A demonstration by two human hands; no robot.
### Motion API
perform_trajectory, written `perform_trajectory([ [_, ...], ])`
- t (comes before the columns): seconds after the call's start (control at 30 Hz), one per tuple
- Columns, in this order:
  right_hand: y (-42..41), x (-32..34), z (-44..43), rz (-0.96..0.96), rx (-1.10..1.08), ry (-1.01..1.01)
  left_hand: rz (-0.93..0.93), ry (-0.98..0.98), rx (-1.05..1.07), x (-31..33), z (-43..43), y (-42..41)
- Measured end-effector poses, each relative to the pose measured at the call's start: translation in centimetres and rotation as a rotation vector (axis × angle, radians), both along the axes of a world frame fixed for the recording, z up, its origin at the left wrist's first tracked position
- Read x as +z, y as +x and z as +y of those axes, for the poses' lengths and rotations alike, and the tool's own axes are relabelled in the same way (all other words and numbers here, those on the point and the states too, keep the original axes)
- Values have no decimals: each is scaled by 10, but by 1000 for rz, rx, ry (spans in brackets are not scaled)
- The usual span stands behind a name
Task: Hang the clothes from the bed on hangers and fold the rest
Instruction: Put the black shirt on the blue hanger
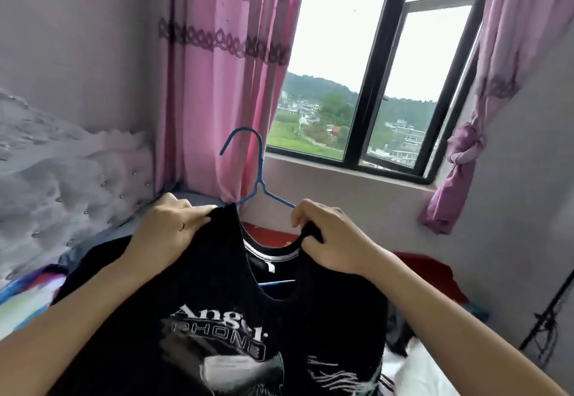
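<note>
Both hands are up in front of the window (372, 85), and between them hangs the black sleeveless top (217, 318), held above the bed. It has white lettering across the chest reading "Angel", with a pale, blurred graphic under it. The left hand (167, 228) is curled tight around one shoulder strap, and the right hand (329, 237) pinches the other strap, bunching the cloth in its fingers. The blue wire hanger (260, 162) sits inside the top. Its hook pokes up above the neckline, its sloping arms run down towards each hand, and its bottom bar shows through the scooped neck opening. A white-striped trim and a small label line the back of the neck. The pink curtain (223, 85) hangs behind, with the tufted headboard (62, 178) on the left and a red cloth (428, 271) lying to the right.
</note>
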State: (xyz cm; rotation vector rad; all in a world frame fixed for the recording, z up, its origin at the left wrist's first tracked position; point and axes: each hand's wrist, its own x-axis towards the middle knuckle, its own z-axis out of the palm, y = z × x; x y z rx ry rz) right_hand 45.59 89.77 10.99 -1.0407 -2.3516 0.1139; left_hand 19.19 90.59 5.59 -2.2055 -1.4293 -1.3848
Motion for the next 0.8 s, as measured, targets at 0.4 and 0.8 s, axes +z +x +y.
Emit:
perform_trajectory([
  [0.4,27,60,45,-476,-526,175,-365,-270,-142,25,16,-30],
  [0.8,39,44,53,31,-295,-121,-598,-389,-176,33,-3,-81],
])
